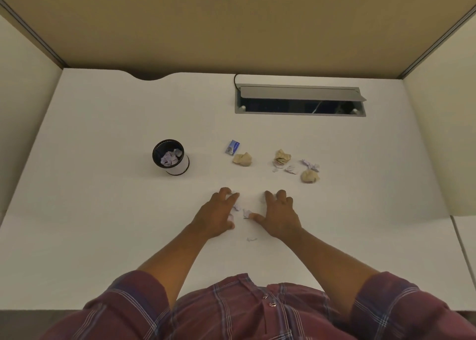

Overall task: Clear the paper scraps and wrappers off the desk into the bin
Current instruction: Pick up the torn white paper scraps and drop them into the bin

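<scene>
Both my hands rest on the white desk [103, 223], palms down, fingers spread. My left hand [217, 214] and my right hand [279, 214] flank a few small white paper scraps [246, 213]; some scraps lie partly under the left fingers. One tiny scrap [251, 239] lies nearer to me. The small black bin [170, 159] stands at the left with white scraps inside. Further back lie three tan crumpled balls [242, 158] [282, 156] [309, 176], white torn pieces [292, 169] and a blue wrapper [232, 148].
An open grey cable hatch [300, 100] is set into the desk at the back right, with a black cable beside it. Beige partition walls enclose the desk at the back and sides. A seam to a second desk runs at the right.
</scene>
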Demonstrator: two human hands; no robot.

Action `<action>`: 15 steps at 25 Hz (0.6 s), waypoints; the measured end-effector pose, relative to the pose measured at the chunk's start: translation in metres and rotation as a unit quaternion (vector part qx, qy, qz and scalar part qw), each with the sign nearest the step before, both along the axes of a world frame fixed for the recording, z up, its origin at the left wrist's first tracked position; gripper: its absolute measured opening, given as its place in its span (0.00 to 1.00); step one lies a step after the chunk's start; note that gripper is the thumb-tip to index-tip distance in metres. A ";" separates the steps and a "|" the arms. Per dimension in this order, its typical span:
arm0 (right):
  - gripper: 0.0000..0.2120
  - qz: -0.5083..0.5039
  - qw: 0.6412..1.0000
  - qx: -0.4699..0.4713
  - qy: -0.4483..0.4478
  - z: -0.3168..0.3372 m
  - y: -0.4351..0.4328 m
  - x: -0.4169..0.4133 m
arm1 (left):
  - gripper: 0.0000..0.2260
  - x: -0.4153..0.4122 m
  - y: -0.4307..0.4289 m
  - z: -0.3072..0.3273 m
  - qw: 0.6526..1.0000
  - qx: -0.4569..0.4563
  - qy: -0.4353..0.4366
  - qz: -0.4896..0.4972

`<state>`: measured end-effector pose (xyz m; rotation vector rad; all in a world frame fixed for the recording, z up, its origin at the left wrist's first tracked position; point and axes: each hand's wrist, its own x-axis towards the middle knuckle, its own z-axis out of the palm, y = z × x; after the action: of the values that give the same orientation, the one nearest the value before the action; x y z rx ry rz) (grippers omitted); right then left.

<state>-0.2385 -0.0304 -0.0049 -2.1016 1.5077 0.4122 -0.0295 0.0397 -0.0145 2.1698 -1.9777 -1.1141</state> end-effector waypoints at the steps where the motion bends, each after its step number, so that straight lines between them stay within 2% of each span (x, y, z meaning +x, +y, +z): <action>1: 0.37 0.018 1.000 0.005 -0.001 -0.001 0.003 0.007 | 0.40 -0.001 0.001 -0.002 1.000 -0.005 0.002 0.004; 9: 0.11 0.098 0.995 -0.010 -0.003 -0.001 0.011 0.029 | 0.25 -0.008 0.008 -0.006 0.996 -0.033 0.053 0.058; 11: 0.09 0.105 0.994 -0.025 -0.008 0.001 0.009 0.027 | 0.22 -0.012 0.005 -0.005 0.994 -0.029 0.067 0.080; 15: 0.10 0.122 0.992 -0.033 -0.010 0.001 0.006 0.023 | 0.08 -0.019 0.003 -0.004 0.989 -0.039 0.075 0.123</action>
<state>-0.2156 -0.0244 -0.0037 -2.3449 1.2727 0.4325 -0.0485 0.0423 -0.0183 2.1467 -1.6126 -1.1044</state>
